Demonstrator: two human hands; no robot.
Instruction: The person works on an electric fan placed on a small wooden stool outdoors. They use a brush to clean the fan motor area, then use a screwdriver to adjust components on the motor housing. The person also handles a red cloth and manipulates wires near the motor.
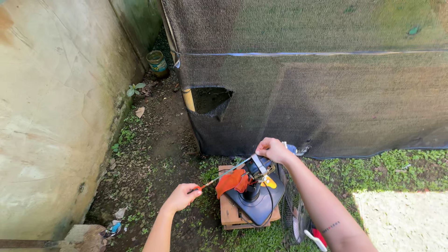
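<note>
My left hand is closed around the red handle of a long screwdriver, whose shaft runs up and to the right into the fan motor. My right hand sits just beyond the shaft's tip, clamped on top of the motor and steadying it. An orange rag hangs right below the shaft, between my hands. The motor stands on the fan's dark base, which rests on a small wooden pallet below my right hand; the fan guard lies in the grass under my right forearm. I judge the main risk to be the tip slipping: I hold the screwdriver at the far end of a long shaft, so any sideways push could skid it off and toward my right fingers. The base also overhangs the pallet, so leaning hard could tip the whole thing. The rag could hide where the tip sits.
</note>
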